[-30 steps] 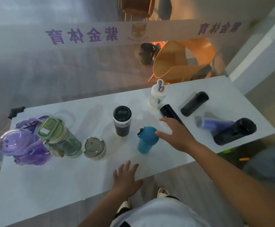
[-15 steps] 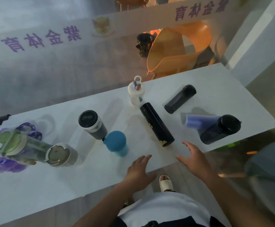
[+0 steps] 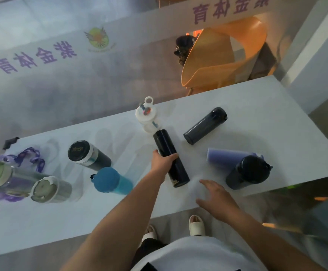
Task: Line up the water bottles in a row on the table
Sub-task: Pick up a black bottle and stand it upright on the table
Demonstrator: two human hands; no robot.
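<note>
- Gripping the long black cylindrical flask (image 3: 177,174) mid-body, the left hand (image 3: 162,164) is nearer; the flask lies flat, axis pointing away across the white worktop (image 3: 257,124).
- Right hand (image 3: 216,198) hovers spread, empty.

Orange chair (image 3: 217,61) sits up at 1 o'clock, with some dark lumpy thing (image 3: 183,48) just left of it. White banner (image 3: 131,34) with purple characters runs from 10 to 12. Pale slippers (image 3: 196,224) down at 6.
</note>
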